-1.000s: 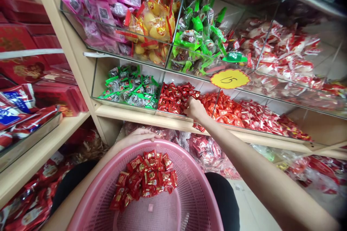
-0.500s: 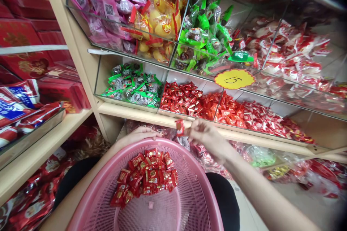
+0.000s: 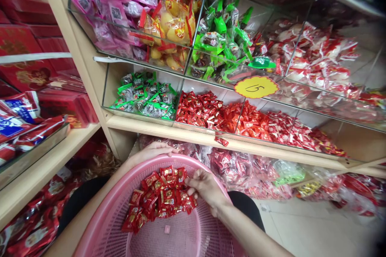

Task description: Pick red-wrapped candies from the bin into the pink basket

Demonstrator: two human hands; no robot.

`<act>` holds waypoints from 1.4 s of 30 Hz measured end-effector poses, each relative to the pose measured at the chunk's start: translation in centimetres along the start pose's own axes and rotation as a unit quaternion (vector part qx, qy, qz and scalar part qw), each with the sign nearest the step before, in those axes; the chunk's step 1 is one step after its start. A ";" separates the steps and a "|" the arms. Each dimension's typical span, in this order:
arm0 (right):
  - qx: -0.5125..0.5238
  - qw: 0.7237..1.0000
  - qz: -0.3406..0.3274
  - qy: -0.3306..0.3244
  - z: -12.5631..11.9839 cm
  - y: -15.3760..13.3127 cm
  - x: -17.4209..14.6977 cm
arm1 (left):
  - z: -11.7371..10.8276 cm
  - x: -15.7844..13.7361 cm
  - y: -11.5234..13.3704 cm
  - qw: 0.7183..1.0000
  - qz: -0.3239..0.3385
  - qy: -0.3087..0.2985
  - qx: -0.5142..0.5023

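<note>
A pink plastic basket (image 3: 99,213) with mesh walls sits between my knees, holding a heap of small red-and-gold wrapped candies (image 3: 164,196). My left hand (image 3: 155,151) rests along the basket's far-left rim and grips it. Inside the basket, my right hand (image 3: 200,186) is at the right edge of the heap, its fingers pinched together against a red-wrapped candy; the fingers partly cover it. A single red candy (image 3: 221,141) lies on the wooden shelf edge beyond the basket.
Ahead, clear bins hold red candies (image 3: 200,108), orange-red ones (image 3: 253,118) and green-wrapped sweets (image 3: 146,96). A yellow price tag (image 3: 256,86) hangs above. Bagged goods (image 3: 232,164) lie under the shelf edge (image 3: 144,125). Red packages (image 3: 33,60) fill the left shelving.
My right hand has moved down and toward me, from in front of the shelf edge with a candy into the basket. The candy on the shelf edge now shows. My left hand stays put.
</note>
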State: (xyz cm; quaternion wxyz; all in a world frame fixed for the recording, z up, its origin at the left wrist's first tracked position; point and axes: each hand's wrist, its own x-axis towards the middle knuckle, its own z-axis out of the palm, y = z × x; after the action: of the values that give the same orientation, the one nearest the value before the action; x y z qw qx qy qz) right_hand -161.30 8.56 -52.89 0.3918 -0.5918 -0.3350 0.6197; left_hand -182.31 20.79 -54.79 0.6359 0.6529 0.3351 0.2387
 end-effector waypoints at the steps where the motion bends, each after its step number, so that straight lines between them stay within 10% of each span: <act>1: 0.005 1.000 -0.006 0.003 0.2 0.1 0.0 | 0.0 0.0 0.0 1.000 0.000 -0.001 0.001; 12: -0.021 0.999 -0.045 0.004 0.4 1.0 0.2 | 0.5 -0.5 1.2 1.000 -0.012 0.009 0.005; 16: -0.124 0.980 -0.153 0.013 -1.0 -1.4 -0.2 | 0.5 -0.4 1.3 1.000 -0.003 0.011 0.013; 20: -0.227 0.908 -0.348 0.055 -3.0 -7.7 0.4 | 0.5 -0.2 1.2 1.000 -0.003 0.004 -0.004; 25: -0.378 0.809 -0.439 0.099 -5.7 -15.2 4.0 | 0.4 -0.2 1.2 1.000 -0.009 0.004 -0.009; 32: -0.727 0.592 -0.318 0.141 -5.2 -17.7 7.5 | 0.1 -0.4 1.4 1.000 -0.011 -0.001 -0.010; 42: -0.756 0.580 -0.285 0.106 -4.8 -18.3 8.9 | 0.1 -0.1 0.5 1.000 -0.009 0.004 0.000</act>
State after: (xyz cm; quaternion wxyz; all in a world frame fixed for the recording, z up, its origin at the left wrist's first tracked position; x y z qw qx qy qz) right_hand -154.82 24.74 -41.34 -0.0081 -0.6093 -0.7900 -0.0677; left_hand -182.23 20.62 -54.32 0.6367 0.6489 0.3433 0.2358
